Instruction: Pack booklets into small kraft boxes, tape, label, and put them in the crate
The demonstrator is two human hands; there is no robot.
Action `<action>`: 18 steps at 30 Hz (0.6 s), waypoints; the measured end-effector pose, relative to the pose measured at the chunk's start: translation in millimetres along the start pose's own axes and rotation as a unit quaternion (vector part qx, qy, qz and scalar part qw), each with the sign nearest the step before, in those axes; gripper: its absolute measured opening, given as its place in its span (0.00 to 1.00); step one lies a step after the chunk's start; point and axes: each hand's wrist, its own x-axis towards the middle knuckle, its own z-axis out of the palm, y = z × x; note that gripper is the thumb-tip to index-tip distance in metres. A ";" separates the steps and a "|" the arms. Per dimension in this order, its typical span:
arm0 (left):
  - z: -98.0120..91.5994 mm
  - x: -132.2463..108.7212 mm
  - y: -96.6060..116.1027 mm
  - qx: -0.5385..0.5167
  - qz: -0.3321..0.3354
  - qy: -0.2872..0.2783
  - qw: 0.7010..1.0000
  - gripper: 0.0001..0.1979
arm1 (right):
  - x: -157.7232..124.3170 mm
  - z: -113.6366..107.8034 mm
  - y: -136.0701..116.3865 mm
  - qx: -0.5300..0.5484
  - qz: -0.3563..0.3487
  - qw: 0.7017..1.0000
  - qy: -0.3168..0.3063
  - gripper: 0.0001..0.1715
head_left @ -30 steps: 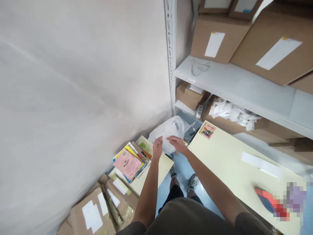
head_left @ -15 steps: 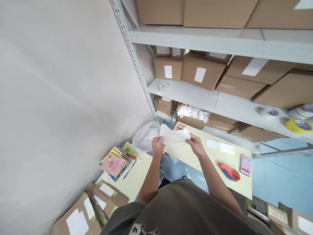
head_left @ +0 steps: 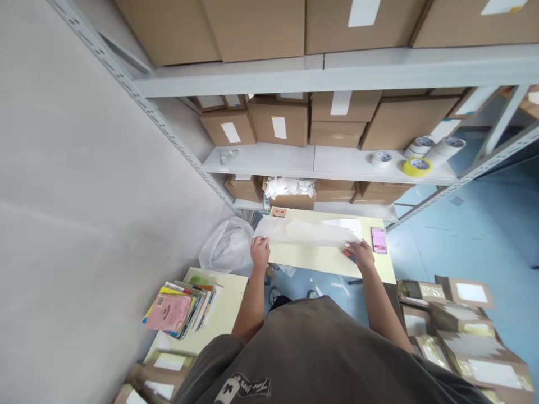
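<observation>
A thin, white, see-through sheet (head_left: 301, 232), perhaps a flattened plastic bag, is stretched lengthwise over the cream table (head_left: 303, 255). My left hand (head_left: 260, 252) pinches its near left corner. At the other end my right hand (head_left: 362, 256) grips the near right edge, fingers closed. Under that hand lies an orange-and-blue object (head_left: 348, 255), mostly covered. Just beyond it on the table is a pink-purple phone-like item (head_left: 379, 240). A large clear plastic bag (head_left: 229, 247) with whitish contents stands left of my left hand.
Grey metal shelving (head_left: 269, 160) rises behind the table with cardboard boxes (head_left: 278, 124), tape rolls (head_left: 416, 166) and crumpled white material (head_left: 290, 187). Books (head_left: 174, 311) are stacked on a side table (head_left: 229, 289). More boxes (head_left: 475, 342) sit on the right. The wall (head_left: 105, 196) bounds the left.
My hands have moved apart, spreading the bunched white sheet into a long strip. The right hand now covers most of the orange-and-blue object. The view has turned right.
</observation>
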 end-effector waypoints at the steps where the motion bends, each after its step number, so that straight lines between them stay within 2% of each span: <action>1: 0.6 1.1 -2.1 0.007 0.012 -0.011 1.000 0.17 | 0.6 -12.6 7.4 -0.031 0.005 1.000 -0.001 0.24; 4: 0.1 7.1 -12.7 0.029 0.032 -0.059 0.997 0.18 | -3.1 -36.9 30.4 -0.111 0.017 0.994 0.003 0.23; 6: 0.5 11.6 -23.4 0.046 0.041 -0.103 0.993 0.20 | -10.6 -38.7 47.7 -0.148 0.028 0.989 0.014 0.21; 9: 6.3 16.2 -44.6 0.066 0.067 -0.169 0.981 0.23 | -25.0 -24.7 75.7 -0.208 0.044 0.977 0.024 0.17; 12: 20.8 18.8 -68.7 0.079 0.081 -0.220 0.969 0.24 | -33.3 -7.3 101.2 -0.277 0.056 0.958 0.041 0.15; 18: 67.8 21.8 -107.4 0.087 0.099 -0.300 0.945 0.27 | -13.5 3.7 137.7 -0.379 0.089 0.913 0.125 0.17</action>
